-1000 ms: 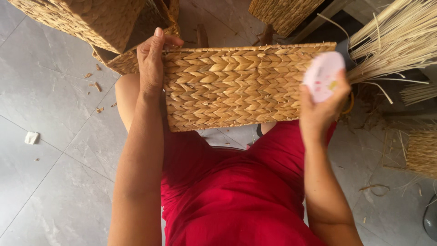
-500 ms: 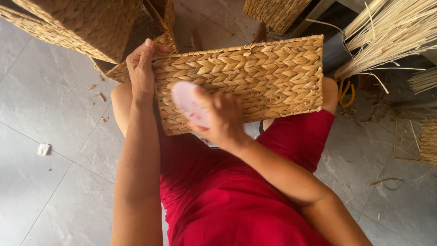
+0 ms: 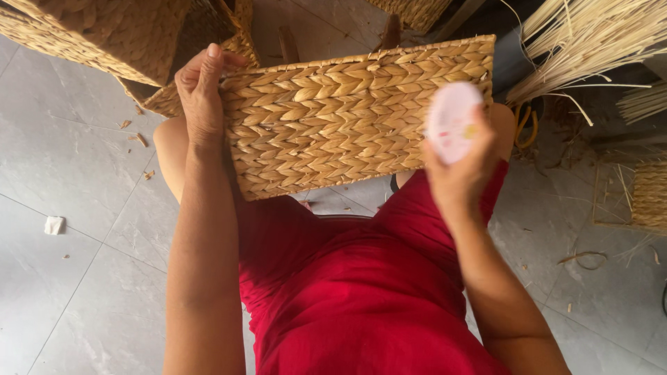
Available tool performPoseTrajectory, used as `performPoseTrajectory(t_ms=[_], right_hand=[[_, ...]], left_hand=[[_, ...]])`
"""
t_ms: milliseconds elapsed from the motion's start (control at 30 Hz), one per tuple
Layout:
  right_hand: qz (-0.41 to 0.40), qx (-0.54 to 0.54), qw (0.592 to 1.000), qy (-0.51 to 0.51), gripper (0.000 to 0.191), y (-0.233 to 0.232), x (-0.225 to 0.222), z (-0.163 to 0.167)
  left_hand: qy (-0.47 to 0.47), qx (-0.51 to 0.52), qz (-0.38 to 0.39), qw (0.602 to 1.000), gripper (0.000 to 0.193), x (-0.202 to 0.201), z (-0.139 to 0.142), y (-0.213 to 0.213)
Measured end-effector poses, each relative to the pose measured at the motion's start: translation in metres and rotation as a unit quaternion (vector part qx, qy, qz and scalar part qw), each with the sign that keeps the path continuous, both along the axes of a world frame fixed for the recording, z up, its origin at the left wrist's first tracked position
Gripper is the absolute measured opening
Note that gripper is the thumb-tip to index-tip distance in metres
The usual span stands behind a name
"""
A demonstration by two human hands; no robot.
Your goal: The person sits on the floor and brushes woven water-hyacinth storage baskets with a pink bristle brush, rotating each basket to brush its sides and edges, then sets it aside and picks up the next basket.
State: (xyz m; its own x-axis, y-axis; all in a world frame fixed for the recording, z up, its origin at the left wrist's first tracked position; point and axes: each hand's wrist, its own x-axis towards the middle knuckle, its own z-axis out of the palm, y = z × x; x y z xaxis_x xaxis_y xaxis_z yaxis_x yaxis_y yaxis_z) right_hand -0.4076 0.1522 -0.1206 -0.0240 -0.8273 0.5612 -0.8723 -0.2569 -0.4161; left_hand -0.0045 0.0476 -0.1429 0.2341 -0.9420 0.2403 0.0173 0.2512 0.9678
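Note:
A rectangular woven straw basket rests on my lap, its plaited side facing me. My left hand grips its left edge, thumb over the rim. My right hand is at the basket's right end, shut on a small round pink pad pressed against or just in front of the weave; the hand is blurred. I wear a red garment.
More woven baskets stand at the upper left and at the right edge. A bundle of pale dry straw lies at the upper right. The floor is grey tile with bits of straw and a white scrap.
My right hand with the pink pad swept from the basket's right end to its left-middle and is now back at the right end. My left hand kept its hold.

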Motion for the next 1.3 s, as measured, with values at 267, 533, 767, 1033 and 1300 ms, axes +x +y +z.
performPoseTrajectory(t_ms=[267,533,767,1033,1300], right_hand=[[0.298,0.005,0.954,-0.009,0.085,0.028,0.149,0.019],[0.225,-0.089,0.969,0.044,0.086,0.006,0.124,0.015],[0.014,-0.023,0.999,-0.026,0.080,-0.032,-0.042,0.004],[0.050,0.001,0.961,-0.272,0.064,-0.032,-0.077,-0.037],[0.034,-0.006,0.970,-0.242,0.064,-0.030,-0.071,-0.030]], left_hand=[[-0.011,-0.020,-0.009,1.000,0.045,0.001,-0.001,-0.001],[-0.015,-0.017,-0.004,1.000,0.044,0.000,0.001,0.005],[-0.045,-0.005,-0.007,0.999,0.042,0.000,0.004,0.007],[-0.318,0.025,0.008,0.948,0.027,-0.011,0.042,-0.004],[-0.379,-0.053,-0.177,0.907,0.026,-0.097,0.069,-0.045]])
